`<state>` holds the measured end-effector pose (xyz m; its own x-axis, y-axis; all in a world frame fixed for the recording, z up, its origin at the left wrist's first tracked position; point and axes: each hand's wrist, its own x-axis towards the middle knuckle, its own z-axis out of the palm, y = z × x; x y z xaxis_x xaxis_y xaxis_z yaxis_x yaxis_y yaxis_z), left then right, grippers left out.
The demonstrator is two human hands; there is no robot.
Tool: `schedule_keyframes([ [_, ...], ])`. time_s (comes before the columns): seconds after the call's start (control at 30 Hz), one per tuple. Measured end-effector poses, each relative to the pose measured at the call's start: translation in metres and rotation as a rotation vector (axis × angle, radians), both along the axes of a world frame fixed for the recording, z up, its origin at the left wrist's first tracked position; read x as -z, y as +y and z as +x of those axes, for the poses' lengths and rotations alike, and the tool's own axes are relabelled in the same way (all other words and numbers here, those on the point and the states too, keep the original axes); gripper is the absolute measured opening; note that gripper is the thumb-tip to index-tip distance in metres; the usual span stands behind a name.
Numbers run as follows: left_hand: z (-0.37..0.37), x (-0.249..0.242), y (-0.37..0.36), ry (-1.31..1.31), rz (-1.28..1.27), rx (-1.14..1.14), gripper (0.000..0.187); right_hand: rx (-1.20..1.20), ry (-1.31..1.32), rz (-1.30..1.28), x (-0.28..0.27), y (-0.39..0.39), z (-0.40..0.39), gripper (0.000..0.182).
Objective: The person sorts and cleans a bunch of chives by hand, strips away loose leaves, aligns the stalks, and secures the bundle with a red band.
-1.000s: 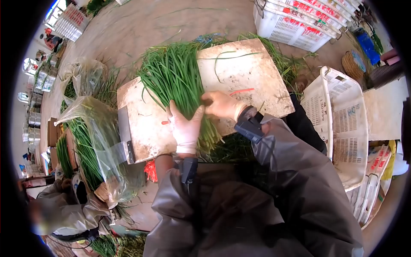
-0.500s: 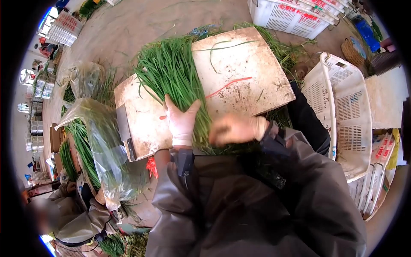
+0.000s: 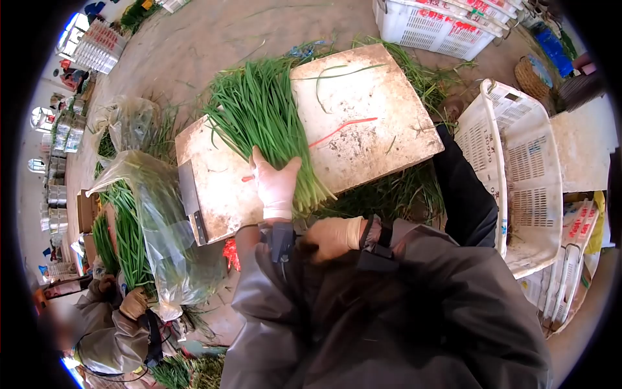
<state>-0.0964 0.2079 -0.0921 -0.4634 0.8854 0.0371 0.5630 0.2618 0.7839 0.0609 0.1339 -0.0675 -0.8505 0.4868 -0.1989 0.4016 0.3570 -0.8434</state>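
Note:
A thick bunch of green chives [image 3: 259, 107] lies across a dirty white board [image 3: 369, 91], leaf tips pointing away and pale stalk ends toward me. My gloved left hand [image 3: 277, 185] grips the bunch near its stalk ends, thumb on one side and fingers on the other. A red strip [image 3: 343, 129] runs under the bunch, its short end showing left of it. My gloved right hand [image 3: 334, 238] is below the board's near edge, close to my lap. Its fingers are curled, and whatever they hold is hidden.
A cleaver [image 3: 192, 202] lies on the board's left edge. Left of it, a clear plastic bag [image 3: 162, 227] covers more greens. A white crate [image 3: 489, 149] stands at the right, with stacked crates [image 3: 440, 29] behind. Another person [image 3: 116, 324] works at lower left.
My right hand has moved from beside the stalk ends down and toward my lap. My left hand stays on the chives. The other person's gloved hand has come into view.

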Motion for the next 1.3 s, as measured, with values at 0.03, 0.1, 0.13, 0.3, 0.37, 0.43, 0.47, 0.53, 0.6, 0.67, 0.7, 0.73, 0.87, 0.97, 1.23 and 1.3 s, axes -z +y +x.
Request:
schedule_keyframes([
  [0.03,-0.001,0.001,-0.001,0.007,0.006,-0.004,0.110,0.019,-0.033,0.002,-0.010,0.004,0.001,0.037],
  [0.1,-0.002,0.006,0.002,-0.020,0.049,0.008,0.107,0.059,-0.100,0.008,-0.026,0.017,0.003,0.037],
  [0.13,-0.004,0.010,0.001,-0.056,0.082,0.019,0.105,0.126,-0.167,0.013,-0.009,0.031,-0.005,0.040],
  [0.3,-0.008,0.008,0.002,-0.128,0.107,0.045,0.099,-0.317,-0.088,-0.096,-0.037,0.042,0.015,0.043],
  [0.37,-0.009,0.012,0.000,-0.103,0.106,0.058,0.098,-0.244,-0.106,-0.088,-0.058,0.064,0.036,0.039],
  [0.43,-0.009,0.009,-0.001,-0.082,0.082,0.071,0.099,0.156,-0.031,-0.311,-0.055,0.090,0.052,0.027],
  [0.47,-0.011,0.012,-0.001,-0.078,0.109,0.090,0.099,0.363,0.115,0.238,-0.024,0.102,0.054,0.024],
  [0.53,-0.009,-0.003,-0.001,-0.047,0.089,0.135,0.098,0.648,-0.070,0.810,0.022,0.125,0.052,0.021],
  [0.6,-0.008,-0.006,-0.007,-0.052,0.087,0.189,0.098,0.622,-0.324,1.053,0.035,0.134,0.051,0.022],
  [0.67,-0.008,-0.004,-0.011,-0.054,0.080,0.230,0.099,0.521,-0.679,1.048,0.039,0.129,0.045,0.023],
  [0.7,-0.006,-0.004,-0.013,-0.060,0.091,0.249,0.099,0.483,-0.713,1.018,0.041,0.127,0.044,0.023],
  [0.73,-0.005,-0.005,-0.016,0.009,0.066,0.248,0.099,0.447,-0.748,0.989,0.043,0.126,0.046,0.024],
  [0.87,0.002,-0.008,-0.028,-0.047,0.089,0.267,0.100,0.386,-0.494,0.451,-0.027,0.114,0.064,0.027],
  [0.97,0.011,0.001,-0.039,-0.268,0.073,0.297,0.101,0.464,-0.228,0.217,-0.027,0.114,0.069,0.026],
  [1.23,0.011,-0.026,-0.061,-0.216,0.074,0.391,0.080,0.693,0.359,-0.865,-0.028,0.111,0.055,0.013],
  [1.3,-0.006,-0.028,-0.059,-0.515,0.055,0.330,0.063,0.697,0.449,-1.034,-0.017,0.112,0.061,0.014],
])
